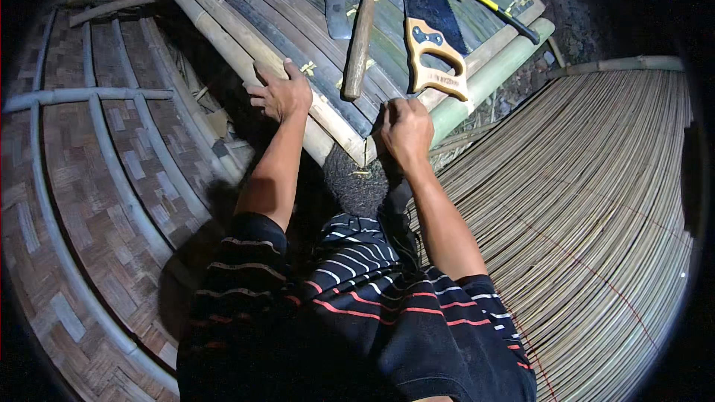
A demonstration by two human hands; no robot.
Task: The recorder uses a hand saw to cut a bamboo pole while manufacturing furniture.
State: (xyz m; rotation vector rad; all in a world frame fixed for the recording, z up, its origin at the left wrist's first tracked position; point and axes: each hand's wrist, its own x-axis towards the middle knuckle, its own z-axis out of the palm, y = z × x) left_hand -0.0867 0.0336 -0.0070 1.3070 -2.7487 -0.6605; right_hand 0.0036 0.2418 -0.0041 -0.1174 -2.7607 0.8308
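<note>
A bamboo platform (279,0) with a mitred corner points toward me. My left hand (284,94) is closed over the light bamboo pole (246,48) along its left edge, thumb up. Near the corner, my right hand (407,130) rests on the right-hand rail with its fingers curled in; what they grip, if anything, is hidden. Just beyond it lies a handsaw (439,67) with a pale wooden handle. Left of the saw is a short wooden club (360,48), and past that a flat dark blade (335,4).
A hammer (495,7) with a yellow and black handle lies at the platform's far right. Bundled thin sticks (573,231) spread out on the right. Woven panels (82,201) with bamboo bars (119,167) lean at the left. A dark fuzzy patch (356,186) sits below the corner.
</note>
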